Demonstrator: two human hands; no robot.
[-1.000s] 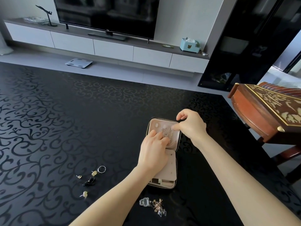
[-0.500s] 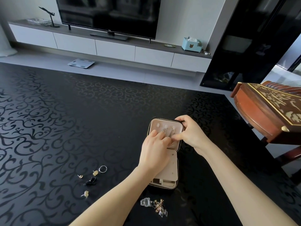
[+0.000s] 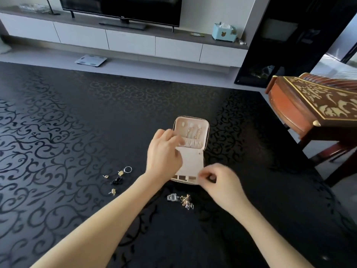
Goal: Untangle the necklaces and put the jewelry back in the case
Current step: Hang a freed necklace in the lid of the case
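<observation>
Now, the case [image 3: 191,163]: lies unzipped and flat on the black patterned table [image 3: 77,132], the lid half on the far side and the tray half toward the person.
Lid half: two gold chains [image 3: 192,132] hang down its pale lining, above a gathered pocket.
Left hand [image 3: 164,155]: rests on the left edge of the case, with its fingers stretched loosely across onto the pocket and gripping nothing.
Right hand [image 3: 218,180]: sits at the near right corner of the case. Its fingers are curled and thumb and forefinger are drawn together. It is too blurred to tell whether they pinch anything.
Tangle of necklaces [image 3: 183,200]: lies on the table just nearer than the case, between the two forearms, with a clear charm at its left end. Neither hand touches it.
Loose pieces: a ring [image 3: 127,169], three small gold earrings [image 3: 120,172] and a black piece [image 3: 116,180] lie to the left of the case, apart from it.
Right edge: a carved wooden piece of furniture [image 3: 309,105] stands beside the table.
</observation>
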